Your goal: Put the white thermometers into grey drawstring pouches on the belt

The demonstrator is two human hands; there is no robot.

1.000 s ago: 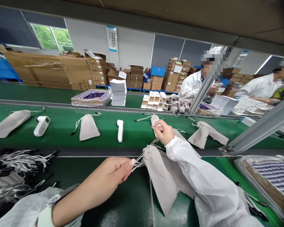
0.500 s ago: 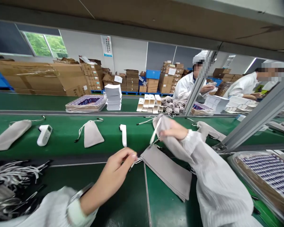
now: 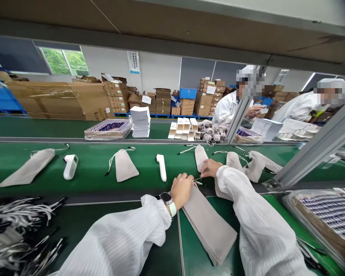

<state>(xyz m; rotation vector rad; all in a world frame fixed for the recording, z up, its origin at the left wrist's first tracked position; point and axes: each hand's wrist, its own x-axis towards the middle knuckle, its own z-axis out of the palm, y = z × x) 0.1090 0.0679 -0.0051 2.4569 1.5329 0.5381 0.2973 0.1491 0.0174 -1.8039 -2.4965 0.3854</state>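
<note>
Two bare hands meet at the corded end of a stack of grey drawstring pouches (image 3: 208, 226) on a green counter (image 3: 84, 218).
From the left, a heap of cords (image 3: 20, 226) lies near; beyond, on a green belt (image 3: 92, 168), sit a grey pouch (image 3: 28, 168), a white handheld device (image 3: 71, 167), a second grey pouch (image 3: 125, 166) and another white device (image 3: 161, 168). The left hand (image 3: 182, 189) curls over the stack's far end; whether its grip is closed cannot be told. The right hand (image 3: 211, 168), just beside it, has its grip pinched on a thin cord (image 3: 198, 179). Farther right are more pouches (image 3: 254, 170) on the belt and, nearer, a plastic-wrapped tray (image 3: 313, 224).
</note>
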